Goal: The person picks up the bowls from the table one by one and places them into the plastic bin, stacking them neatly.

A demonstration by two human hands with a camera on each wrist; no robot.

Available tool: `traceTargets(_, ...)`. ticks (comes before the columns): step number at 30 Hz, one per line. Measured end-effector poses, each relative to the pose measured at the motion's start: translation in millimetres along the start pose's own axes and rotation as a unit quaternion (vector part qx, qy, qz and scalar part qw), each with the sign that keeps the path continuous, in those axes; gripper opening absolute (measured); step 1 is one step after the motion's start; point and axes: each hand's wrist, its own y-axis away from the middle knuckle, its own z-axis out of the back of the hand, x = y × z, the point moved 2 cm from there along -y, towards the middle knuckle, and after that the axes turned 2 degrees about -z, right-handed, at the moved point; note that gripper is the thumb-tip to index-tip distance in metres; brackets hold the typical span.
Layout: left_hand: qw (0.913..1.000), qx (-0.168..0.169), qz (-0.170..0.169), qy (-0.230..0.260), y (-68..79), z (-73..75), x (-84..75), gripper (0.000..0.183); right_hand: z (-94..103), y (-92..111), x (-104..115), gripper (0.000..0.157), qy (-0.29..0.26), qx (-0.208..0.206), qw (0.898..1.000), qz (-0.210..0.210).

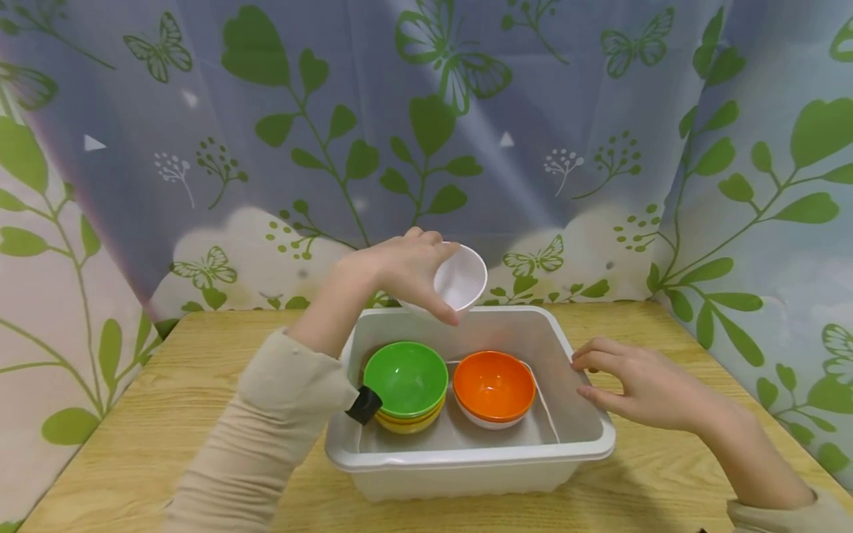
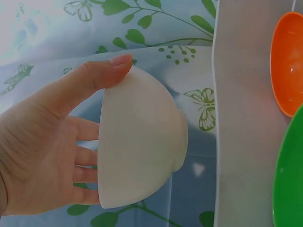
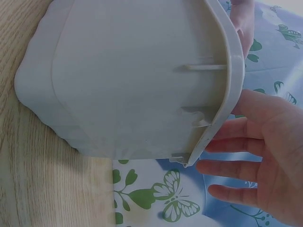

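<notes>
A white bowl [image 1: 464, 277] is tipped on its side above the back rim of a white plastic basin [image 1: 466, 460]. My left hand [image 1: 409, 270] grips its edge, with the thumb [image 2: 97, 78] on the outside and the other fingers partly hidden behind the rim. Inside the basin, a green bowl [image 1: 406, 379] tops a stack with yellow ones under it. Beside that stack, an orange bowl [image 1: 494, 385] sits in a white one. At the basin's right rim, my right hand [image 1: 633, 381] has loosely extended fingers near the edge; in the right wrist view they reach the rim.
The basin stands on a wooden table [image 1: 220, 400]. Behind and at the sides hangs a cloth [image 1: 320, 81] printed with leaves and butterflies. A black strap piece [image 1: 363, 405] at the left cuff is near the green bowl.
</notes>
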Motion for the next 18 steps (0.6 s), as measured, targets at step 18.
traceTargets(18, 0.9982, 0.045, -0.035, -0.021, -18.0, -29.4, -19.5, 0.098, 0.1, 1, -1, 0.017, 0.007, -0.004, 1.0, 0.003)
